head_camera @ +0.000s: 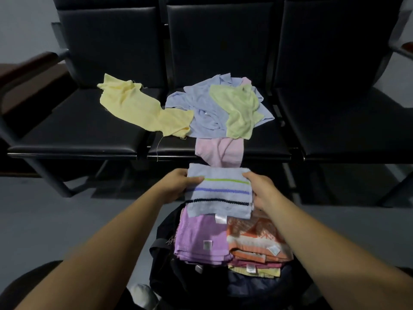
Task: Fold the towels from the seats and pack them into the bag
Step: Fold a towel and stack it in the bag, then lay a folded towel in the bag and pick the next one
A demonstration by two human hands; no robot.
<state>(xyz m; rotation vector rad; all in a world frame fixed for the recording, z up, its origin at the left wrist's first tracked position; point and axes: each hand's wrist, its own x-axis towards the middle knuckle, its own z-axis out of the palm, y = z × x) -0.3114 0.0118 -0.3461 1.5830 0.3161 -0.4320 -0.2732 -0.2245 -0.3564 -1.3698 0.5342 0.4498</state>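
— Both grips hold: our left grip [178,184] and right grip [262,189] pinch the folded striped blue towel [220,198] by its sides, over the black bag [159,265].
— Labels?
— We read none; white tags [207,245] on the purple towel [196,231] and orange towel [252,238] inside are blurred.

folded striped towel [220,193], pale blue, lies flat over the bag's [161,260] far rim, left hand [178,184] and right hand [261,189] gripping its sides. in the open black bag, a folded purple towel [199,238] on the left touches a folded orange towel [252,240] on the right. beyond the bag on the seats [78,130], all unfolded: pink towel [221,151] nearest, hanging off the edge, crumpled blue towel [201,113] behind it, green towel [241,110] on top, yellow towel [134,106] further left.
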